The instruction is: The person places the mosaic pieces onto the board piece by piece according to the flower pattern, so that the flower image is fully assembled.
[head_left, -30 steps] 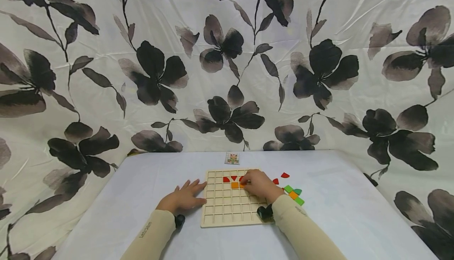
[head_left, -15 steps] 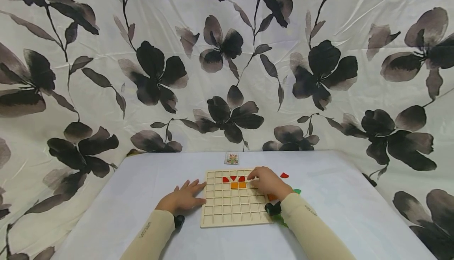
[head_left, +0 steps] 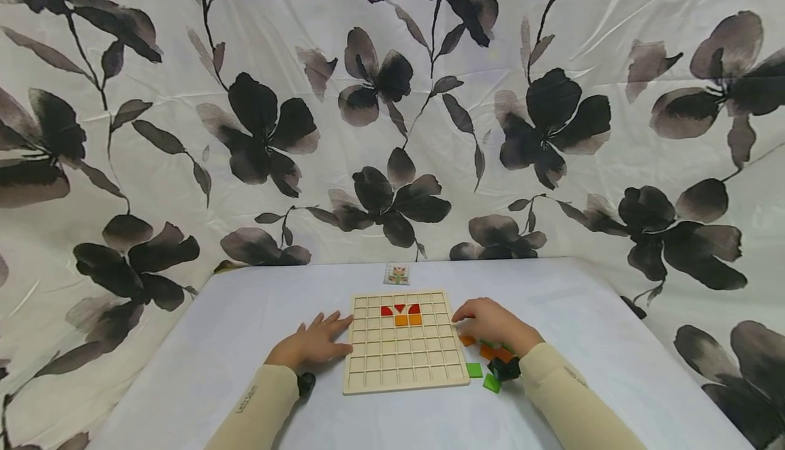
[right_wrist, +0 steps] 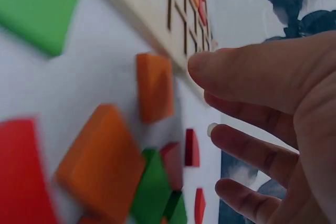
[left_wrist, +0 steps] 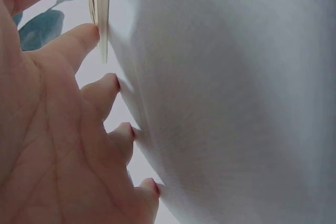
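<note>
A pale wooden grid board [head_left: 401, 348] lies on the table; red pieces [head_left: 414, 309] sit in one row above two orange squares [head_left: 401, 320]. My left hand [head_left: 311, 342] is spread at the board's left edge, thumb and index fingertip touching it. In the left wrist view, the index finger meets the board's side [left_wrist: 100, 9]. Beyond the board's right edge, my right hand [head_left: 495, 324] hovers over loose pieces, including an orange tile [right_wrist: 155, 87] and a green tile [head_left: 474, 369]. Its fingers are loosely bent, and no piece shows between thumb and fingers in the right wrist view.
Behind the board lies a small card [head_left: 396, 274] with a flower pattern on a grid. Another green piece [head_left: 492, 383] and an orange piece [head_left: 495, 352] lie right of the board, partly under the right wrist. A floral cloth [head_left: 392, 109] hangs behind the table.
My right hand has left the red and orange pieces on the board and moved right, over the loose pile. The left hand keeps its place at the board's edge.
</note>
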The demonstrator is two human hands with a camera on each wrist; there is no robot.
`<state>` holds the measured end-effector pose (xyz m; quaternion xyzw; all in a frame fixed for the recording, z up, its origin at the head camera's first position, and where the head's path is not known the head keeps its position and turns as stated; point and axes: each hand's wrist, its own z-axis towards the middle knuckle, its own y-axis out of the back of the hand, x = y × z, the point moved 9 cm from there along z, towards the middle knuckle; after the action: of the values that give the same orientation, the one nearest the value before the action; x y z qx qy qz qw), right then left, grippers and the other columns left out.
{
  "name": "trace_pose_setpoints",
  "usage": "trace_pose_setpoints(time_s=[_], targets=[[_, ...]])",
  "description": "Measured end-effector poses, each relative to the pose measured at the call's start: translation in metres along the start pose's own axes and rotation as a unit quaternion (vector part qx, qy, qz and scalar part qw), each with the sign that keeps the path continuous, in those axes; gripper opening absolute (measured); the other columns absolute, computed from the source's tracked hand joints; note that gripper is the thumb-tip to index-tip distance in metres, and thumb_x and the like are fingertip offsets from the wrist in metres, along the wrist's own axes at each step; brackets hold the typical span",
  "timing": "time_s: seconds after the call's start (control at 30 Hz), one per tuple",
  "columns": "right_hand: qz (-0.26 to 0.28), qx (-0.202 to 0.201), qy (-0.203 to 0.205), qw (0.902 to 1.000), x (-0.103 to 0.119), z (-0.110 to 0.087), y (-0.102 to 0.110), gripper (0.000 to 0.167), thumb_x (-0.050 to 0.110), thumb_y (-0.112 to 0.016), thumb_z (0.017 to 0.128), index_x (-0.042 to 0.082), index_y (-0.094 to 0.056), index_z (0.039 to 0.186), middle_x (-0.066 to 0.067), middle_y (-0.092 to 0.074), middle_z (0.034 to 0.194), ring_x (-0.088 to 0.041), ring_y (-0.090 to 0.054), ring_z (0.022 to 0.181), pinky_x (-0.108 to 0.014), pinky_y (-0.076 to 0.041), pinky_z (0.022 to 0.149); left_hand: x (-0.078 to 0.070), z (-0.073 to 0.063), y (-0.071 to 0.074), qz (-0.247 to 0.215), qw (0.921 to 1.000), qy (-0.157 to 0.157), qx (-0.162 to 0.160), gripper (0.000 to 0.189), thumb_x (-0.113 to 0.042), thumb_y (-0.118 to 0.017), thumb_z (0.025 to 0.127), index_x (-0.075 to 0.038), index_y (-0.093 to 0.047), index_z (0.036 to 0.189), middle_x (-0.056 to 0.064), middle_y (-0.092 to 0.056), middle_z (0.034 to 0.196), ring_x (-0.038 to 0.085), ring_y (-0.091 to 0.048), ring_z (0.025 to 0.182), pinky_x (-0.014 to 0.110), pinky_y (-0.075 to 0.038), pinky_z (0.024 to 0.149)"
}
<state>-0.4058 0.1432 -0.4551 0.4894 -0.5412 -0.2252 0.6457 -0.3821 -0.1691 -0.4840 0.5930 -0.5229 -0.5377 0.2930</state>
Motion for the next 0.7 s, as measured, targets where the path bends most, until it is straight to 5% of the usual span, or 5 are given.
trace_pose_setpoints(time_s=[0.33, 0.7], targets=[[-0.017, 0.018, 0.046, 0.9986, -0.002, -0.014, -0.008, 0.021, 0.014, -0.078, 0.08, 0.018, -0.075, 0.101, 0.01, -0.065, 0.092, -0.013, -0.05, 0.082, -0.032, -0.046, 0.075, 0.004, 0.002, -0.002, 0.001, 1.0, 0.006, -0.001, 0.073, -0.051, -0.06, 0.088, -0.022, -0.037, 0.15, 0.014, -0.027, 0.159, 0.047, -0.014, 0.147, 0.072, -0.01, 0.112], [-0.02, -0.003, 0.052, 0.9985, -0.001, -0.016, -0.003, 0.023, 0.02, -0.077, 0.082, 0.018, -0.075, 0.105, 0.012, -0.064, 0.095, -0.011, -0.052, 0.083, -0.028, -0.047, 0.076, 0.004, 0.004, -0.002, 0.0, 1.0, 0.007, 0.002, 0.072, -0.051, -0.06, 0.089, -0.024, -0.036, 0.151, 0.011, -0.027, 0.16, 0.045, -0.013, 0.148, 0.071, -0.01, 0.113]])
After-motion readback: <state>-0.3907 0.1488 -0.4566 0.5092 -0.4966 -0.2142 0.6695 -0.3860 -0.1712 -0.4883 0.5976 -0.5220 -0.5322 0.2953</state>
